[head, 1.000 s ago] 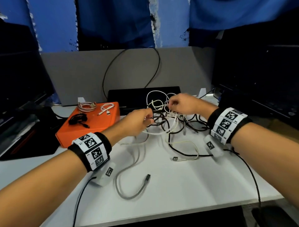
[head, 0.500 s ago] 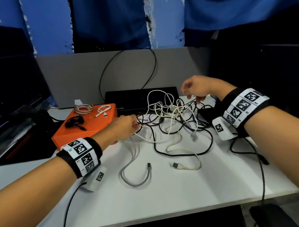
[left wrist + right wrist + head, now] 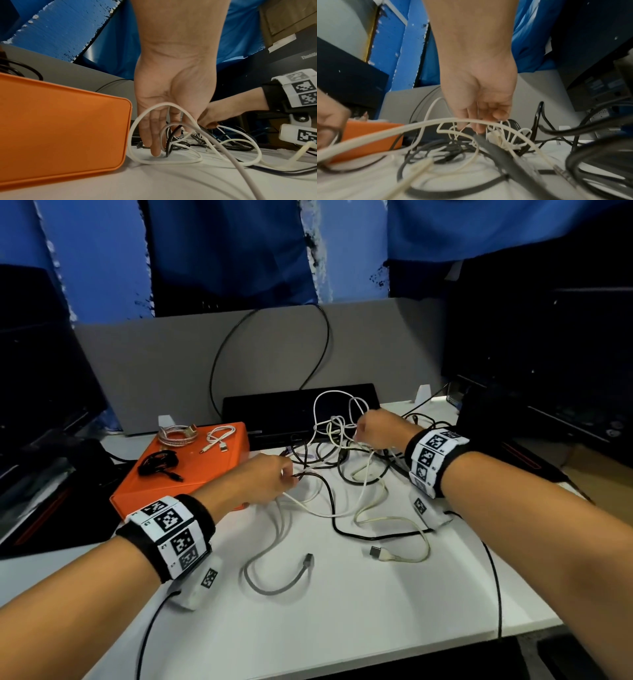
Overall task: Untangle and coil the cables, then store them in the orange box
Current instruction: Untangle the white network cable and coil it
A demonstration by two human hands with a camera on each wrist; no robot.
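Note:
A tangle of black and white cables (image 3: 342, 460) lies on the white table, right of the orange box (image 3: 212, 474). My left hand (image 3: 289, 477) is beside the box's near right corner and pinches a black cable (image 3: 329, 494) that runs into the tangle. In the left wrist view its fingers (image 3: 154, 142) point down to the table with that black cable (image 3: 169, 143) between them. My right hand (image 3: 363, 433) is at the far side of the tangle, fingers curled on thin white cable loops (image 3: 334, 422). The right wrist view shows its fingers (image 3: 479, 125) down among white strands.
Three coiled cables lie on the box lid: black (image 3: 159, 463), white (image 3: 217, 440), braided silver (image 3: 176, 434). A loose grey cable (image 3: 274, 587) and a cream USB cable (image 3: 394, 556) lie nearer me. A black device (image 3: 274, 412) and dark monitors border the back and sides.
My right hand, lifted off to the right half a second ago, has come back down and left into the white loops. The left hand keeps hold of the black cable by the box.

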